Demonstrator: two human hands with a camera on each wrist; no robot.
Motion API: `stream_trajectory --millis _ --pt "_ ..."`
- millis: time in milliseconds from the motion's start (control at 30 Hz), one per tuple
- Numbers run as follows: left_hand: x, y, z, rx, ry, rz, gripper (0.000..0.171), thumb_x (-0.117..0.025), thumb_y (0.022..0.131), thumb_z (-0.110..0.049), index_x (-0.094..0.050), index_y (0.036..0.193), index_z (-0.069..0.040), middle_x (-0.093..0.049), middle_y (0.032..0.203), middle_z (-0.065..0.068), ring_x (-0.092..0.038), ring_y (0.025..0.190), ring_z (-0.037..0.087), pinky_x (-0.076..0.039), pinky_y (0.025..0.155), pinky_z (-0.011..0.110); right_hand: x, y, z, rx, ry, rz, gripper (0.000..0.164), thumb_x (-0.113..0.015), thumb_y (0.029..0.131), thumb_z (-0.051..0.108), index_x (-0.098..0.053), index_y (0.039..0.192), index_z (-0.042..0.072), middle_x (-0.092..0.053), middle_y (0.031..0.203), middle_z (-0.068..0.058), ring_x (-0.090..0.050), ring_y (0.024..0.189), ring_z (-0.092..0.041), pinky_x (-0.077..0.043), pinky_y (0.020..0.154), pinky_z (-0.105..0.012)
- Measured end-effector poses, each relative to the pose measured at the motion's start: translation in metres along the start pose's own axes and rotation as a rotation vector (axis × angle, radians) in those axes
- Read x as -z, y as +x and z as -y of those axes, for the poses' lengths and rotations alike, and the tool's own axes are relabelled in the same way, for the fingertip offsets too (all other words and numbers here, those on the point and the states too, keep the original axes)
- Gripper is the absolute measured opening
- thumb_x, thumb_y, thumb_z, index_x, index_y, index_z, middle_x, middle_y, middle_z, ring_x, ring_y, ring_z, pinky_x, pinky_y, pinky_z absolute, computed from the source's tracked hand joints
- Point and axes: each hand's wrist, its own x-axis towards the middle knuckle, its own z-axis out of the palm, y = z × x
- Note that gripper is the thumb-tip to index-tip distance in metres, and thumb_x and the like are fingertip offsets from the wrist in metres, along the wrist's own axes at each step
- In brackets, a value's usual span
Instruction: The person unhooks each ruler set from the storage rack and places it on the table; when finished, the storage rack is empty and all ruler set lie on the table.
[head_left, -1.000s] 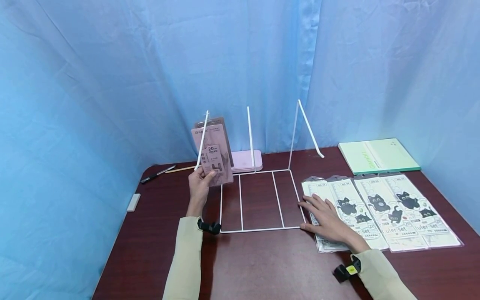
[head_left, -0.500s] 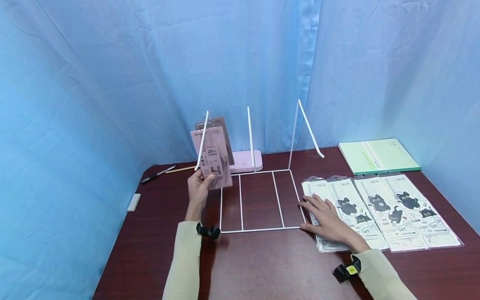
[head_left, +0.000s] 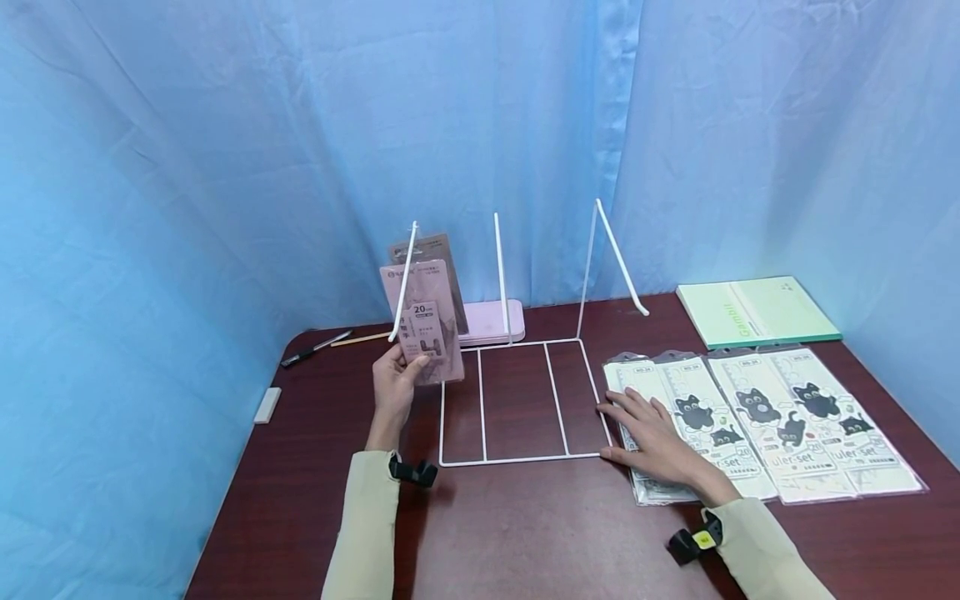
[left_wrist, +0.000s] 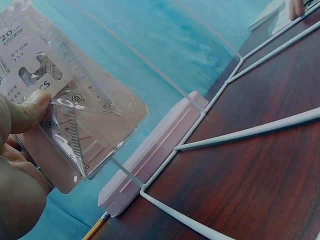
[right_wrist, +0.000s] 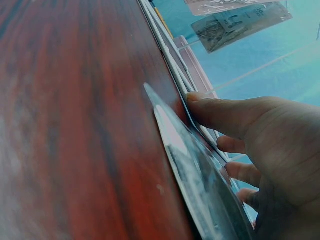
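My left hand (head_left: 393, 387) pinches the lower left edge of a pink ruler set pack (head_left: 438, 329), thumb on its front. Clear set squares show through its plastic in the left wrist view. The pack's upper part overlaps the left prong of a white wire rack (head_left: 566, 398). Behind it a second, greyer ruler set pack (head_left: 455, 279) hangs at that same prong. My right hand (head_left: 656, 442) lies spread at the rack's right base wire, thumb and fingertips against the wire. Under its palm is the edge of the nearest cat-print ruler set pack (head_left: 738, 483).
Several cat-print ruler packs (head_left: 821, 467) lie overlapping on the right, with a green notebook (head_left: 757, 312) behind them. A pink case (head_left: 483, 321) sits behind the rack. A pen (head_left: 303, 354), a pencil (head_left: 360, 338) and a white eraser (head_left: 267, 405) lie at left.
My left hand has drawn the pink ruler set pack slightly down and toward me along the left prong, away from the greyer pack. The right hand and the rack have stayed put.
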Motion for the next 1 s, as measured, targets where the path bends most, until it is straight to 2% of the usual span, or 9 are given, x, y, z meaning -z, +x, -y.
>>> stream_trajectory --millis 300,600,1000 --pt "0.004 -0.008 -0.004 -0.002 0.027 0.039 0.026 -0.066 0.090 0.007 -0.065 0.115 0.013 -0.070 0.104 0.037 -0.070 0.076 -0.004 -0.058 0.067 0.017 0.000 0.000 0.000 0.004 -0.004 -0.008 0.065 -0.076 0.086 0.036 -0.056 0.140 0.006 -0.048 0.149 -0.024 -0.031 0.143 -0.052 -0.020 0.109 -0.073" --pt "0.008 -0.014 -0.003 0.008 0.043 0.032 0.023 -0.068 0.088 0.007 -0.067 0.111 0.011 -0.073 0.097 0.031 -0.070 0.074 -0.001 -0.059 0.064 0.022 0.002 -0.001 0.001 0.012 -0.010 -0.017 0.064 -0.075 0.087 0.037 -0.056 0.140 0.007 -0.048 0.149 -0.023 -0.033 0.143 -0.051 -0.022 0.109 -0.073" --pt "0.013 -0.022 -0.006 0.013 0.068 0.035 0.023 -0.068 0.089 0.006 -0.067 0.112 0.010 -0.071 0.102 0.034 -0.070 0.075 -0.001 -0.057 0.065 0.018 0.000 0.000 -0.001 0.020 -0.004 -0.027 0.065 -0.075 0.086 0.038 -0.057 0.140 0.008 -0.049 0.149 -0.023 -0.033 0.142 -0.051 -0.022 0.109 -0.073"
